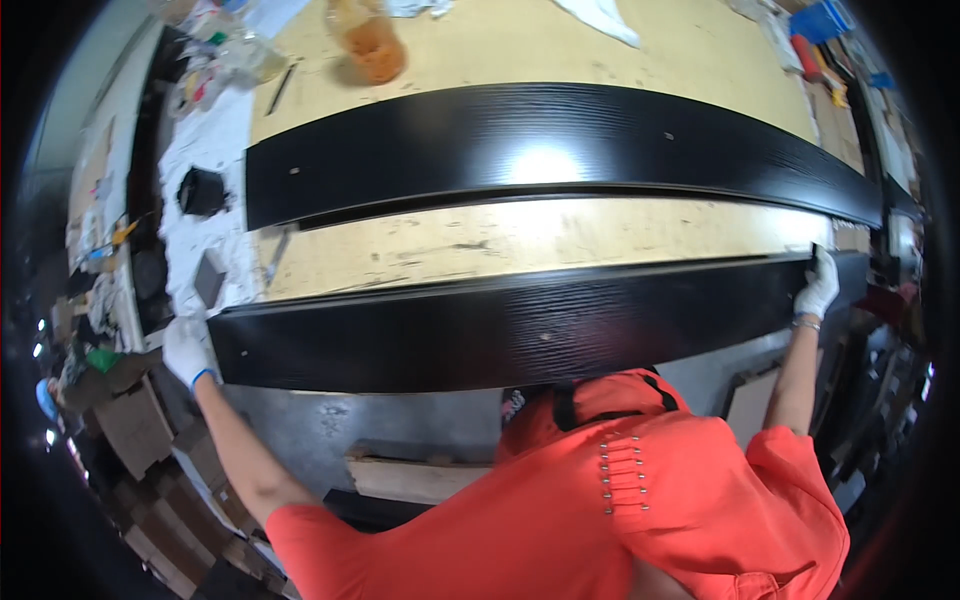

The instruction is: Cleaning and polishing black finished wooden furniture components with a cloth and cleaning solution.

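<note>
Two long, glossy black boards with wood-grain texture lie across my front. My left hand (187,350), in a white glove, closes round the left end of the near black board (440,335). Close to that board's right end, my right hand (818,287), also gloved, grips its far edge with curled fingers. A small dark bit shows at those fingertips; I cannot tell what it is. Beyond a strip of yellowish tabletop (480,238) rests the far black board (450,140), untouched, with light glaring off its middle.
At the left edge, a white cloth (225,130) bears a black cup (202,191) and a grey block (209,278). A clear container with orange contents (374,50) stands at the back. Cardboard pieces (135,425) are stacked lower left. A blue container (820,20) is far right.
</note>
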Tool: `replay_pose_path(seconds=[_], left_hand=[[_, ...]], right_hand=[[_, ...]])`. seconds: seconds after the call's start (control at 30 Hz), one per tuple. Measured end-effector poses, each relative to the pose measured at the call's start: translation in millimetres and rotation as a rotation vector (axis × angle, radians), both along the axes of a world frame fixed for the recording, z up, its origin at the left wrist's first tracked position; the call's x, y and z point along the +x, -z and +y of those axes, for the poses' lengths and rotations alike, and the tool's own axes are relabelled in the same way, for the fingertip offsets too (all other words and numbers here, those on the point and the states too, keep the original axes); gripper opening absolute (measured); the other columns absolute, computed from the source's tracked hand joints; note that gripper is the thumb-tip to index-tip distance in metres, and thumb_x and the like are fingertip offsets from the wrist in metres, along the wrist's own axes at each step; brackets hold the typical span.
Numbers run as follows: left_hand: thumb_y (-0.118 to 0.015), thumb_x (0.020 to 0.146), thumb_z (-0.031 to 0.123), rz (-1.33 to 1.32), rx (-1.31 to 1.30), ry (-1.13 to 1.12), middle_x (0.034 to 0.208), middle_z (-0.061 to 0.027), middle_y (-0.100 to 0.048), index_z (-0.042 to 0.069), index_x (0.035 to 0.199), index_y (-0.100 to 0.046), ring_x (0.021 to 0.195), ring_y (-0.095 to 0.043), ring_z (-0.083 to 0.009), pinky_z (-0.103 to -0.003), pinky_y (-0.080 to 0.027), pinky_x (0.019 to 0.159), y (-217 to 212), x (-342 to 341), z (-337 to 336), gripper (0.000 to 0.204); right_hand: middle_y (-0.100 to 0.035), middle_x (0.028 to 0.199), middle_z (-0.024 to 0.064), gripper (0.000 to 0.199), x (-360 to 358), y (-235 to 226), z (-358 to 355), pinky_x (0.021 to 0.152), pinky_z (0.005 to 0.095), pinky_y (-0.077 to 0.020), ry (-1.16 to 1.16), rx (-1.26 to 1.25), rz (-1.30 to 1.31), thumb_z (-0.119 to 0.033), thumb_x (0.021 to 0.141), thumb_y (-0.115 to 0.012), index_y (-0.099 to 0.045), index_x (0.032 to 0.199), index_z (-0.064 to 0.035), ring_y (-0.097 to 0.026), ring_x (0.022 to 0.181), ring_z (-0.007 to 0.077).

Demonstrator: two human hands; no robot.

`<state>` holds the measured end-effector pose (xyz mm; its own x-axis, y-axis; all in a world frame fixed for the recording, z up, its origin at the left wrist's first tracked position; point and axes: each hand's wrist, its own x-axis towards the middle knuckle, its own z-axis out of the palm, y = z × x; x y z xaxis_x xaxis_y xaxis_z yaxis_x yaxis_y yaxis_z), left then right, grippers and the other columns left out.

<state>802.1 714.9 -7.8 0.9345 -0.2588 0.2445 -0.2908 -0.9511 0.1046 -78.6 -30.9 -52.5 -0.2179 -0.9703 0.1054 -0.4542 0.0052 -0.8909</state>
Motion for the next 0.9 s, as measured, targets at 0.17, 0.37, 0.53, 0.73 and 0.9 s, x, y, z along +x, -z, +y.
replay_pose_path(seconds=[0.17,0.37,0.53,0.73,0.9], left_hand=[[-0.055,0.104,0.010,0.140,-0.426,0.408,0.121,-0.0163,-0.074,-0.006,0.121,-0.071,0.110,-0.069,-0.0228,-0.034,-0.050,0.101,0.4,-175.9,-181.6,0.028],[-0.068,0.093,0.003,0.312,-0.496,1.061,0.103,-0.0122,-0.076,0.004,0.097,-0.076,0.100,-0.071,-0.0281,-0.038,-0.054,0.092,-22.9,-463.2,-424.2,0.010],[-0.065,0.090,0.001,0.966,-0.942,1.528,0.113,-0.0147,-0.071,0.005,0.125,-0.072,0.098,-0.070,-0.0296,-0.035,-0.057,0.083,-44.0,-594.9,-496.9,0.037],[-0.048,0.101,-0.002,1.215,-1.358,0.431,0.124,-0.0268,-0.068,-0.012,0.124,-0.058,0.121,-0.066,-0.0349,-0.045,-0.052,0.108,-11.0,-504.3,-494.0,0.028],[-0.051,0.090,-0.007,1.029,-0.819,1.378,0.102,-0.0161,-0.073,-0.003,0.104,-0.072,0.096,-0.069,-0.0248,-0.034,-0.054,0.086,-45.7,-632.1,-559.8,0.026]], right_hand=[[-0.072,0.103,-0.0020,0.020,48.1,-25.7,30.6,0.076,0.0298,-0.0485,0.053,-0.020,-0.008,-0.022,0.095,-0.067,-0.080,0.104,-0.0112,-0.062,0.096,0.0116],[-0.068,0.087,-0.0046,0.016,44.9,-18.1,30.1,0.061,0.0214,-0.0420,0.017,-0.017,-0.141,-0.018,0.087,-0.067,-0.079,0.094,-0.0103,-0.056,0.073,0.0053],[-0.065,0.081,-0.0052,0.011,56.7,-33.4,38.8,0.058,0.0203,-0.0408,-0.109,-0.010,-0.211,-0.016,0.087,-0.068,-0.077,0.092,-0.0110,-0.053,0.067,0.0040],[-0.067,0.081,-0.0034,0.016,55.3,-37.7,48.8,0.057,0.0200,-0.0427,-0.194,-0.029,-0.300,-0.015,0.087,-0.068,-0.078,0.094,-0.0053,-0.055,0.067,0.0037],[-0.069,0.080,0.0016,0.013,46.2,-46.4,49.3,0.057,0.0231,-0.0469,-0.285,-0.141,-0.235,-0.011,0.088,-0.067,-0.077,0.091,-0.0032,-0.059,0.065,0.0068]])
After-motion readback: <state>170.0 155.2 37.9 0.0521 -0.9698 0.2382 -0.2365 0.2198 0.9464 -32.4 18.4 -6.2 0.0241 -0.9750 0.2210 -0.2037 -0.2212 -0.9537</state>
